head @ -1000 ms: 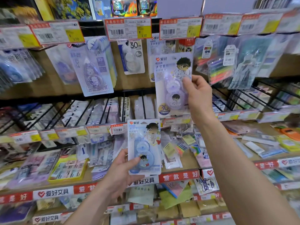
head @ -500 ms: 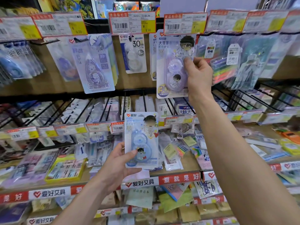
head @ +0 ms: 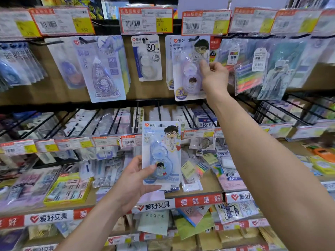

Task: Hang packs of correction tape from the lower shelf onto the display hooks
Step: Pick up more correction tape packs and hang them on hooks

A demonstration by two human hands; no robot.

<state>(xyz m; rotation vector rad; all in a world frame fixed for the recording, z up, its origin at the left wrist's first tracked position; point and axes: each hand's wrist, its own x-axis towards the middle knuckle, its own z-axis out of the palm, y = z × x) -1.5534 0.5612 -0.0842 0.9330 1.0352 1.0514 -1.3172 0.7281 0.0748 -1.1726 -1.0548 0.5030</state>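
Observation:
My left hand [head: 133,180] grips a blue pack of correction tape [head: 161,151] by its lower left corner, upright in front of the lower shelf [head: 199,201]. A purple pack of correction tape [head: 188,69] with a cartoon figure hangs high on the upper row under the price tags, in front of other packs on the same display hook [head: 193,39]. My right hand [head: 213,77] is raised to that pack and pinches its right edge with thumb and fingers.
Price tags [head: 146,19] line the top rail. More hanging packs fill the hooks left and right: a white 30m pack [head: 147,57], a purple teardrop pack [head: 101,69], highlighter sets [head: 248,75]. Black wire dividers [head: 116,118] hold boxed goods mid-shelf. A yellow tray [head: 67,191] sits lower left.
My right hand has lifted the purple pack from mid-shelf height up to the top row hook. My left hand with the blue pack has stayed low, drifting slightly upward.

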